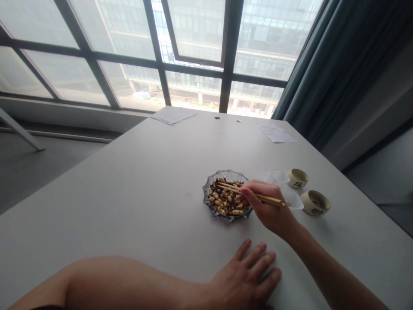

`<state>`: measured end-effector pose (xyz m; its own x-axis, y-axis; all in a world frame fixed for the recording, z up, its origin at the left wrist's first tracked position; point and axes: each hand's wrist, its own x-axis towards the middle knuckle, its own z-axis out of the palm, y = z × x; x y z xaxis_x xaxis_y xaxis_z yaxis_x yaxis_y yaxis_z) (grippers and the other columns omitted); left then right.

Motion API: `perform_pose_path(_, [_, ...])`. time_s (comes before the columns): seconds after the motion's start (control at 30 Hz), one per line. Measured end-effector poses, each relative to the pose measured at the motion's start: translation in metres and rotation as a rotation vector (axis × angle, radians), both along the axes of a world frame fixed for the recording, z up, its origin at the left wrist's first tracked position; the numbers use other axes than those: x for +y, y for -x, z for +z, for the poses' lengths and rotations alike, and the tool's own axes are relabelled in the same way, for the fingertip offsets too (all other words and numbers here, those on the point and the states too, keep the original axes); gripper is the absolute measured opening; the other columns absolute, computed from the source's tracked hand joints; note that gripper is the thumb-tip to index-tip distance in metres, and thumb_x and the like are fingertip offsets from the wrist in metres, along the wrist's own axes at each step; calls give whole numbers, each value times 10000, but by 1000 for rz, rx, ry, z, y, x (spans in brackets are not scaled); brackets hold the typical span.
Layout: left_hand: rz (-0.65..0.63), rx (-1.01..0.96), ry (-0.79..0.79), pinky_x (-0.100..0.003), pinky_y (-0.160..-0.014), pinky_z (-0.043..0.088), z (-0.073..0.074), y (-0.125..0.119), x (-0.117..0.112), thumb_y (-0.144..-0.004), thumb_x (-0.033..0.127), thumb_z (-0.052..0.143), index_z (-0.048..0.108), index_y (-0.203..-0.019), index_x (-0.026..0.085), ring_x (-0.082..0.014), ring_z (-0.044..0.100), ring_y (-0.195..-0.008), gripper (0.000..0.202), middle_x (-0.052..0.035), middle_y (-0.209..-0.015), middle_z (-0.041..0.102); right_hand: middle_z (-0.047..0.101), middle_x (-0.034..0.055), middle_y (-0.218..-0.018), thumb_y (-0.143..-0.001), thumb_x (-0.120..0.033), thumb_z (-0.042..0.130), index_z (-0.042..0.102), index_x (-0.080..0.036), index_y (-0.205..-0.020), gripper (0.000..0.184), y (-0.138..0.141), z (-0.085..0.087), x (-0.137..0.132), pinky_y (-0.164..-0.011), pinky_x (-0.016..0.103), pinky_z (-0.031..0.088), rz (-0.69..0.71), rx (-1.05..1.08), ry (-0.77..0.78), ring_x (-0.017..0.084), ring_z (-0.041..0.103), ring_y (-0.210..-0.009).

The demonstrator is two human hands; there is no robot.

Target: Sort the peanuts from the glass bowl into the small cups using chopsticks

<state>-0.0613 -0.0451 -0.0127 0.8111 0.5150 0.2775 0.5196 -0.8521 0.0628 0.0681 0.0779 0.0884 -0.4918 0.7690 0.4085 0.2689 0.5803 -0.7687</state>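
My right hand [266, 206] grips a pair of wooden chopsticks [267, 199]. Their tips reach into a scalloped glass dish [229, 218] filled with pale nuts in shells, perhaps pistachios [222, 201], mixed with small dark pieces. Whether the tips pinch a piece is too small to tell. Flat on the white table, in front of the dish, lies my left hand [247, 275] with its fingers spread and nothing in it.
Right of the dish stand two clear plastic bowls [294, 199], partly behind my right hand, and two cream ceramic cups [318, 203] with dark characters. Papers [174, 115] lie at the far left of the table [145, 181], and another sheet [277, 132] at the far right.
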Motion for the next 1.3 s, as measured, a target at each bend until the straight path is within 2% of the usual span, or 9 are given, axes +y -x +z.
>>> perform_pose_path(0.23, [-7, 18, 4, -566, -1147, 375, 4, 1, 0, -1173, 504, 317, 483, -1519, 129, -369, 444, -1438, 537, -155, -1592, 461, 749, 71, -884, -1047, -395, 578, 730, -177, -800, 362, 2, -3, -2, -707, 306, 503, -17, -9, 12, 189, 681, -764])
perform_pose_path(0.4, [-7, 13, 20, -565, -1155, 361, 3, 1, 0, -1171, 508, 326, 482, -1525, 130, -371, 442, -1441, 540, -157, -1602, 448, 769, 59, -823, -1041, -403, 593, 789, -177, -848, 356, 4, -3, -3, -693, 299, 520, -75, -6, 25, 193, 716, -739])
perform_pose_path(0.67, [-8, 17, 38, -555, -1163, 357, 5, 1, 0, -1167, 503, 349, 483, -1528, 129, -366, 447, -1440, 537, -158, -1600, 453, 804, 92, -815, -1007, -506, 618, 810, -186, -846, 406, 4, -16, 1, -685, 327, 604, -215, 122, 172, 238, 776, -717])
perform_pose_path(0.8, [1, 6, 32, -549, -1174, 338, 4, 0, 0, -1161, 516, 369, 487, -1527, 139, -361, 444, -1446, 539, -154, -1600, 453, 800, 93, -785, -986, -511, 651, 787, -190, -769, 411, 4, -14, 1, -701, 340, 632, -238, 150, 147, 248, 782, -707])
perform_pose_path(0.97, [-2, -1, 25, -538, -1186, 314, 0, 0, 0, -1153, 530, 390, 494, -1524, 146, -355, 439, -1449, 544, -154, -1599, 454, 812, 103, -810, -975, -500, 676, 827, -178, -882, 367, 3, -6, -2, -707, 340, 655, -252, 182, 140, 251, 792, -722])
perform_pose_path(1.13, [7, -10, 19, -537, -1191, 305, -1, 1, 0, -1156, 524, 379, 499, -1520, 146, -355, 433, -1451, 538, -151, -1596, 458, 822, 113, -849, -951, -514, 709, 834, -163, -928, 373, -2, 11, -6, -710, 331, 679, -277, 218, 154, 253, 805, -734])
perform_pose_path(1.23, [2, -7, 33, -535, -1193, 303, 1, 2, 0, -1161, 514, 365, 499, -1518, 141, -355, 425, -1458, 534, -155, -1597, 454, 825, 111, -847, -901, -540, 761, 829, -158, -899, 388, -10, 38, -17, -712, 333, 692, -380, 263, 128, 254, 808, -715])
perform_pose_path(1.3, [-5, -9, 61, -540, -1200, 294, 1, 1, 0, -1159, 512, 371, 487, -1526, 143, -355, 408, -1470, 533, -155, -1607, 442, 821, 104, -816, -884, -551, 775, 825, -161, -878, 393, -20, 62, -27, -675, 311, 691, -528, 273, 62, 244, 805, -679])
